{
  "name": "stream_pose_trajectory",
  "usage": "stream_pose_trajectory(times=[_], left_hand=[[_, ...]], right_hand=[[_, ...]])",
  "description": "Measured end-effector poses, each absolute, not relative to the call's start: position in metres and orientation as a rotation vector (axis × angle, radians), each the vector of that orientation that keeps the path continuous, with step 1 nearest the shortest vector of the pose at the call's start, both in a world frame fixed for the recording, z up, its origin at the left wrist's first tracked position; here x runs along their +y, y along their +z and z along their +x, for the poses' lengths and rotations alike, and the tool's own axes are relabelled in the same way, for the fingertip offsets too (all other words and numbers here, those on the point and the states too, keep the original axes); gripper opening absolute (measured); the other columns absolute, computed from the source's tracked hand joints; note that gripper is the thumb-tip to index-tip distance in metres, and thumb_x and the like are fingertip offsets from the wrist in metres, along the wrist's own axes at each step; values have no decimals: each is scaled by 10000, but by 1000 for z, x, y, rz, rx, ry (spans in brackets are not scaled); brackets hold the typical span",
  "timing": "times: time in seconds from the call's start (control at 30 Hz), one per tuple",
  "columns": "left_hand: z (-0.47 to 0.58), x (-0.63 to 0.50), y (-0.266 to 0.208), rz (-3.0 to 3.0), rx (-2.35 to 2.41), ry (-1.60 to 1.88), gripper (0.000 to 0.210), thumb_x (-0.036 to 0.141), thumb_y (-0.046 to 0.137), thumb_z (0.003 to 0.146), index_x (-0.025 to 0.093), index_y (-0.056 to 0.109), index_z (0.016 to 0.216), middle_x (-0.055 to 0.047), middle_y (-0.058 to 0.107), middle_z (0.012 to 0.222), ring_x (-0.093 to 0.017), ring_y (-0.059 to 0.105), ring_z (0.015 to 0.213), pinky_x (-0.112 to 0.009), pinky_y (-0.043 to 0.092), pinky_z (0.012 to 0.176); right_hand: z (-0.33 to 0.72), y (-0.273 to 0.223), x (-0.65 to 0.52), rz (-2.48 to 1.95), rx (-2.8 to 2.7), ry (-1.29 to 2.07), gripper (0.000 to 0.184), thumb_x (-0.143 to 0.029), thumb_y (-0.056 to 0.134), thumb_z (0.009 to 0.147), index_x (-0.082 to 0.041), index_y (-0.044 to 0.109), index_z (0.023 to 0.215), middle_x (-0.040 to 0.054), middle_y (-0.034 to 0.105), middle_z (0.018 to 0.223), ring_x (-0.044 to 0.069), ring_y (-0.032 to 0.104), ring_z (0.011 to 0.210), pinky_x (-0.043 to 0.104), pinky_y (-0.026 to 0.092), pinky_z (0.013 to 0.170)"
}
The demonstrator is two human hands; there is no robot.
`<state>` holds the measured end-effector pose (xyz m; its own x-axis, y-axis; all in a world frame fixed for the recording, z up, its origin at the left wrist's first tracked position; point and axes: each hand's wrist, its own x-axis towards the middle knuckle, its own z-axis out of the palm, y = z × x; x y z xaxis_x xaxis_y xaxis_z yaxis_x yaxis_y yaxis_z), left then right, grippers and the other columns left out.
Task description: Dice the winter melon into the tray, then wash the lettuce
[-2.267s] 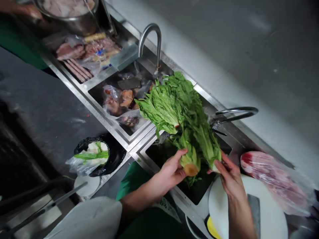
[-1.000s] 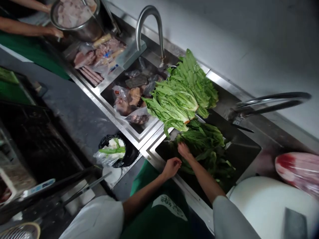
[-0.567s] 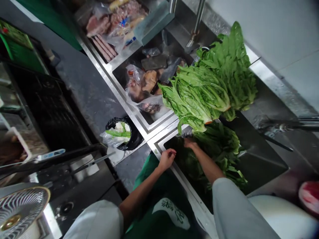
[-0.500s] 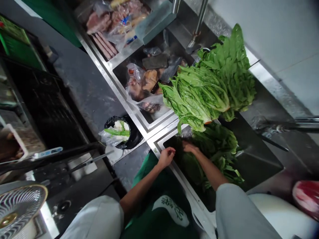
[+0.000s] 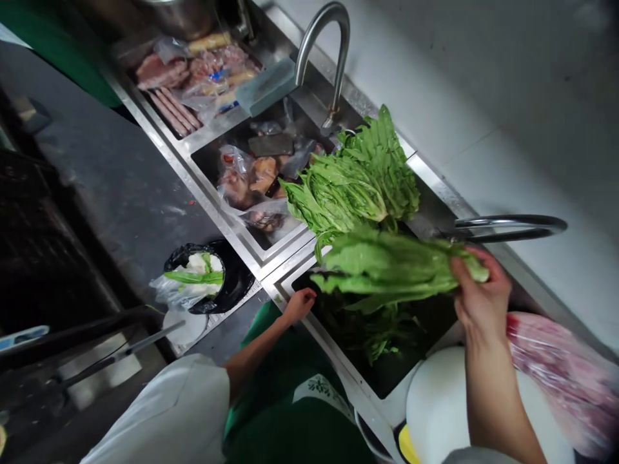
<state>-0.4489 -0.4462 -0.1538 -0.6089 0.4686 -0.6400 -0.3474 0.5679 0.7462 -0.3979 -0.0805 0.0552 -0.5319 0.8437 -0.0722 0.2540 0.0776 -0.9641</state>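
Observation:
My right hand (image 5: 483, 290) grips a head of leafy lettuce (image 5: 387, 264) by its pale stem end. The leaves point left, held above the near sink (image 5: 333, 345). More loose greens (image 5: 387, 338) lie low in that sink, partly hidden by the held head. My left hand (image 5: 300, 304) rests by the sink's left rim, fingers curled in, with nothing visible in them. Behind the held head, a pile of lettuce heads (image 5: 353, 183) lies across the divider and the back ledge.
The middle sink holds bagged meat (image 5: 261, 177); the far one holds packaged meat (image 5: 207, 71). A curved faucet (image 5: 338, 58) and another faucet (image 5: 512, 225) reach over the sinks. On the floor stands a black-lined bin (image 5: 232, 277). Wrapped red meat (image 5: 561, 380) and a white round container (image 5: 435, 399) are at right.
My right hand has come up out of the near sink and moved right, now with a lettuce head in it. My left hand stays by the rim. The camera view has shifted.

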Motion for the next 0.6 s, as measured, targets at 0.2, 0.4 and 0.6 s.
stream_pose_trajectory(times=[0.2,0.4,0.6], left_hand=[[-443,-446,-155,157,1924,1164,157,107,577,796,181,689,877,6,676,737,-139,612,681,-240,465,672],[-442,-455,-160,177,1923,1165,187,109,567,809,155,689,943,-6,669,759,-137,598,671,-247,459,663],[-438,-458,-160,123,1935,1189,185,109,562,828,158,691,952,1,659,750,-133,592,671,-237,434,649]], right_hand=[[-542,18,-74,-851,-1174,1804,321,-433,692,895,-245,589,1134,93,669,1335,192,697,1124,408,598,912],[-623,-62,-47,-1278,-1213,1859,200,-373,533,977,-242,561,1125,19,695,1071,145,707,870,326,614,750],[-529,-111,-41,-1346,-1929,1001,319,-280,297,1028,-207,575,1165,50,679,1028,157,695,865,323,610,766]])
